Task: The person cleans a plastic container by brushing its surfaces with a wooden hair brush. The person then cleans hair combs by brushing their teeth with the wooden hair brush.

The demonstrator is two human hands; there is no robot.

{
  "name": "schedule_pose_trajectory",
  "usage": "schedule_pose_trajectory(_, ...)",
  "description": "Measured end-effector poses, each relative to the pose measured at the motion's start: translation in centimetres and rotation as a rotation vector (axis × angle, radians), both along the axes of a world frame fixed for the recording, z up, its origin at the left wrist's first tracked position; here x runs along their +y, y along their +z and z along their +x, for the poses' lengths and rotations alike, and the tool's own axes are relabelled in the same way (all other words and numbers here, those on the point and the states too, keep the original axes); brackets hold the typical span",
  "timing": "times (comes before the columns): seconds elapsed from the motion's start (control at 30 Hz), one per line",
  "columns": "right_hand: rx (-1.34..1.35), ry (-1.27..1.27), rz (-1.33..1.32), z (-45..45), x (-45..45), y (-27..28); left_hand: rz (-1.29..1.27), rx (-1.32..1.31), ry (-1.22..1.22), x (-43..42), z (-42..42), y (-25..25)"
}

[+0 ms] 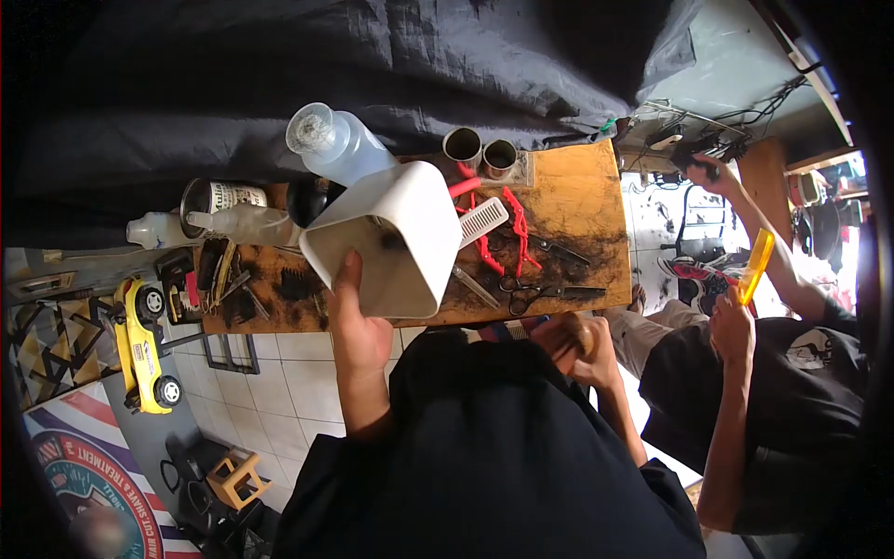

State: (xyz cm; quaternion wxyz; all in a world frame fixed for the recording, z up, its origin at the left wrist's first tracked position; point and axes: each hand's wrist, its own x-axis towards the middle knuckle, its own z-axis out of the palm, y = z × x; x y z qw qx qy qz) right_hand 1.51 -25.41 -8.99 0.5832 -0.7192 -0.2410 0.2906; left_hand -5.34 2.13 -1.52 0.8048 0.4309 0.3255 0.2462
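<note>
Above the bench's near edge, left of its middle: a smooth white square-sided container [434,219] is gripped by the left hand [361,328], the thumb laid over the rim into the mouth, the other fingers hidden.
Container's lie: tilted, its open mouth is turned toward the camera, and its long axis seems to be pointed up and away from the grip; the left hand is nearer, the right well apart.
Off the near right corner: a blurred brown rounded object [585,337] is held in the curled right hand [601,365].
Bench top, near right: black scissors [573,293] are laid on the orange-brown wooden bench [577,182] among dark hair clippings [607,264].
Bench middle: a white plastic comb [484,222] is laid just right of the container in view.
Far edge: two open metal cups [500,160] are set.
Past the right edge: a yellow comb [758,265] is held by another person [754,391].
</note>
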Motion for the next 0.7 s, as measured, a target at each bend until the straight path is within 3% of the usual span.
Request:
schedule_pose_trajectory(0.1,-0.009,-0.131,0.080,0.5,1.4,1.5,-0.009,-0.056,-0.003,0.1,-0.4,0.1)
schedule_pose_trajectory(0.13,-0.038,-0.300,0.018,0.3,1.4,0.8,0.015,-0.078,0.004,-0.1,-0.2,0.7)
schedule_pose_trajectory(0.17,0.188,-0.290,-0.062,1.8,0.9,1.0,0.039,-0.097,0.010,-0.2,-0.1,1.1)
schedule_pose_trajectory(0.27,0.075,-0.314,0.111,3.9,2.7,3.3,0.038,-0.093,-0.037,-0.1,0.0,0.7)
schedule_pose_trajectory(0.37,0.026,-0.252,-0.183,5.6,2.6,2.4,0.045,-0.076,-0.125,-0.6,0.7,0.8)
schedule_pose_trajectory(0.43,-0.144,-0.270,-0.162,5.8,3.3,2.4,0.026,-0.078,-0.136,-1.1,1.2,0.6)
schedule_pose_trajectory(0.53,0.147,-0.349,0.086,5.8,4.2,3.7,-0.037,-0.047,-0.213,-1.6,2.1,0.9)
schedule_pose_trajectory(0.63,0.105,-0.393,0.034,6.3,4.3,4.2,-0.024,-0.053,-0.369,-1.4,3.1,0.8)
schedule_pose_trajectory(0.7,0.160,-0.430,0.006,6.5,4.3,5.4,0.038,-0.026,-0.337,-1.7,3.8,0.7)
